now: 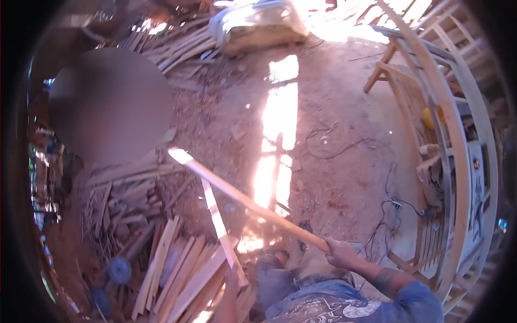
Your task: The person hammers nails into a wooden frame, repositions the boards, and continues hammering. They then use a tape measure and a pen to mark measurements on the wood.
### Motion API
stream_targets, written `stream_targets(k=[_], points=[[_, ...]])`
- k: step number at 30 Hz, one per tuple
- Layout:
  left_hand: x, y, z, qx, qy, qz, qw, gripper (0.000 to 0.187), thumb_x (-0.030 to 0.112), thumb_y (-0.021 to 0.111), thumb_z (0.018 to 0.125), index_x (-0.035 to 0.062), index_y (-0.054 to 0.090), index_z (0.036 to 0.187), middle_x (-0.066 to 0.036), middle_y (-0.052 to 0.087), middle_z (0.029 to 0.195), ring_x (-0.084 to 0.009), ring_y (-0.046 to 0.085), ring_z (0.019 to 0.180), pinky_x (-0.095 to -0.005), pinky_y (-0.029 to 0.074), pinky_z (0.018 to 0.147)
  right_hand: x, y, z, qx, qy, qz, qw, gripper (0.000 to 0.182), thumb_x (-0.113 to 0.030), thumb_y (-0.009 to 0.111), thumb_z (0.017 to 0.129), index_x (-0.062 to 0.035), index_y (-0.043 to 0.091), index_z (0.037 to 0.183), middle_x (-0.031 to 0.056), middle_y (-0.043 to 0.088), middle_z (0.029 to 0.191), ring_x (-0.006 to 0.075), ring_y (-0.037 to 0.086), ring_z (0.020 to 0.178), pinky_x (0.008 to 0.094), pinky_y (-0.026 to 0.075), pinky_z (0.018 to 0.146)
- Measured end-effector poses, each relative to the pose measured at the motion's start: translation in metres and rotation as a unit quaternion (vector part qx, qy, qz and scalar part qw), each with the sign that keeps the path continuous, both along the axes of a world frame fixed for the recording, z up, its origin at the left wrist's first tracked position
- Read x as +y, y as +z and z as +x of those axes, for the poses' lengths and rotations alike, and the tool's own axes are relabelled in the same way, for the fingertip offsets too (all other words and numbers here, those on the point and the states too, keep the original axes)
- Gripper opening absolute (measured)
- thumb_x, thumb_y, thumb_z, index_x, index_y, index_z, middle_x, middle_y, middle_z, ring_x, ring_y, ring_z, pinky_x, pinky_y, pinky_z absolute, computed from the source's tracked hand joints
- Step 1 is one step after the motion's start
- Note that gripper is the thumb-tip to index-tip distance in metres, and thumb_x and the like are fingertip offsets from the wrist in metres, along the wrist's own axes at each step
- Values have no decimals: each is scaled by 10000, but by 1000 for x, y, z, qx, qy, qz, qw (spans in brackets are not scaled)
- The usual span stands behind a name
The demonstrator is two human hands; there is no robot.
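My right hand (pixel 339 253) is closed around the near end of a long wooden strip (pixel 253 206). This strip slants away to the upper left, and its far tip is in bright light. Lower down, my left hand (pixel 231 278) is wrapped round the lower part of a second, narrower wooden strip (pixel 217 219), whose top end passes close to the first strip in this view. Beside my left hand lies a stack of cut boards (pixel 186 274), fanned out on the floor.
Wood offcuts (pixel 126 204) are heaped at left, below a blurred round patch. A wrapped bundle (pixel 264 29) sits at the back. On the right stand wooden frames (pixel 458 134) and a workbench. A dark cable (pixel 382 226) trails over the dirt floor (pixel 344 177).
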State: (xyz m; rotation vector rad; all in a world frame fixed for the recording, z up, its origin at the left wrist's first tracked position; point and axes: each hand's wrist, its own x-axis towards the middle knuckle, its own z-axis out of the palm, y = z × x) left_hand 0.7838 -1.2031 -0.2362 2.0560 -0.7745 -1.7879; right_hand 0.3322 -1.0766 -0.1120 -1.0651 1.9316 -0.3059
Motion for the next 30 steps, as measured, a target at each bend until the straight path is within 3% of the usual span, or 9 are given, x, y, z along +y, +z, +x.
stream_targets(k=[4,7,13,15,18,21,24,27,30], points=[[-20,55,-70,168,-65,32,983,322,320,498,1020,40,527,1176,-98,582,844,-251,588,687,-399,494,505,18,-11,-26,19,10,-2,1000,317,-143,620,759,-38,542,1048,252,670,858,442,665,839,546,511,723],[-44,175,-193,236,-13,124,964,294,309,528,1015,21,554,1068,-85,555,765,-247,574,596,-390,501,509,20,-6,-65,70,-38,6,997,321,-143,623,745,-39,552,1040,253,676,864,433,673,852,545,515,733],[-129,86,-275,170,-166,-21,971,312,342,538,1010,44,539,1102,-98,569,794,-245,570,606,-393,502,531,54,-6,-140,81,-294,-10,952,403,-222,653,766,-26,582,1111,250,683,882,415,680,859,507,521,732],[-165,94,-362,189,-225,-125,948,323,350,488,1030,47,521,1135,-99,572,781,-244,572,591,-403,497,502,69,1,-173,61,-433,-59,897,474,-270,674,800,10,581,1170,239,695,899,396,691,865,463,534,722],[-211,97,-482,191,-226,-166,941,312,275,486,1032,20,459,1211,-114,570,800,-242,568,591,-403,501,482,58,129,-222,97,-536,-72,836,441,-303,677,837,-34,585,1173,209,666,860,357,662,846,451,493,747],[-247,101,-545,232,-221,-219,922,292,278,546,1006,30,496,1151,-85,546,765,-199,544,571,-357,474,463,55,112,-260,44,-685,-192,701,420,-292,681,864,-13,572,1158,183,648,877,293,648,837,409,484,738],[-285,145,-684,223,-319,-274,880,233,284,596,979,60,539,1010,-41,506,709,-150,509,544,-328,446,458,64,93,-342,194,-716,-256,620,410,-276,678,873,0,556,1152,170,630,887,262,631,828,388,479,733],[-284,231,-792,263,-388,-263,843,147,177,583,957,37,574,1001,1,505,749,-77,479,576,-247,397,469,87,147,-401,224,-758,-264,553,435,-240,663,852,29,533,1168,244,667,923,399,665,887,462,505,767],[-316,223,-891,313,-460,-282,782,199,181,617,935,34,597,1068,26,494,756,-50,462,581,-225,379,467,126,150,-469,342,-769,-180,509,395,-250,636,856,33,521,1107,271,664,923,444,651,893,505,496,797]])
